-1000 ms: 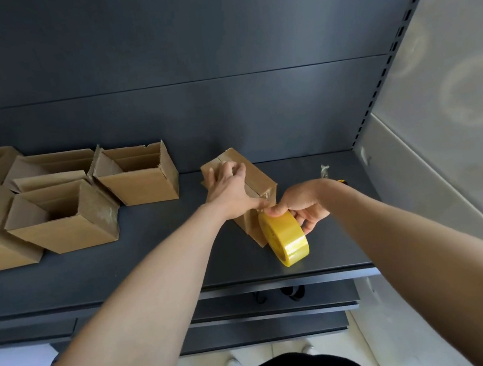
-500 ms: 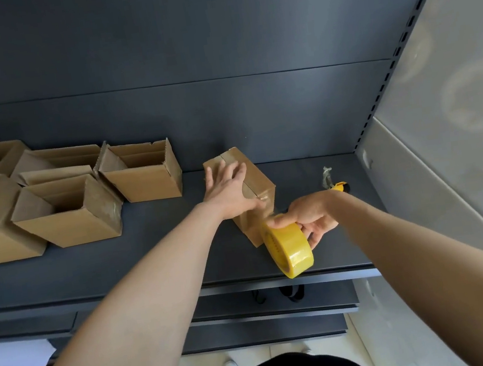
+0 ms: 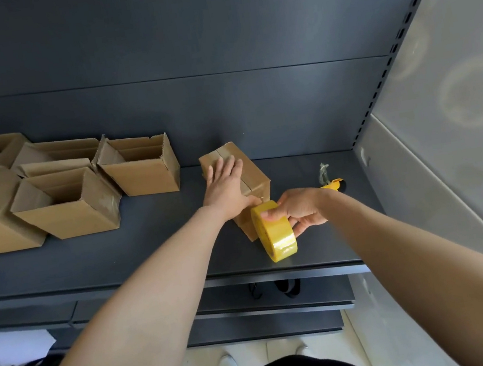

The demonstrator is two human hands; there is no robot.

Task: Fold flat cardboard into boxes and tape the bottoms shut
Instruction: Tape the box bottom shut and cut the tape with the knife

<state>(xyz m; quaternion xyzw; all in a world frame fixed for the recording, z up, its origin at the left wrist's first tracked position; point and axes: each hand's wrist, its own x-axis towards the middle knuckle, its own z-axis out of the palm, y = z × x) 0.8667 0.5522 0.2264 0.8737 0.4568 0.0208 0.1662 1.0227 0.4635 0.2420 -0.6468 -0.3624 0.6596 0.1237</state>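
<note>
A dark metal shelf (image 3: 156, 250) carries several open cardboard boxes (image 3: 67, 213) at its left. Near the middle sits a closed cardboard box (image 3: 253, 175), seam up. The left hand (image 3: 226, 185) presses flat on it, fingers straight. The right hand (image 3: 300, 211) grips a yellow tape roll (image 3: 275, 234) against the box's near edge. A yellow cutter (image 3: 332, 185) lies just behind.

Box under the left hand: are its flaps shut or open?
Shut: the box flaps lie flat, meeting at a seam, left hand pressing them.

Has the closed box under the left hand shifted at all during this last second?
No. The closed box keeps the same spot on the shelf, equally far from the yellow knife; only the camera view drifts slightly.
</note>
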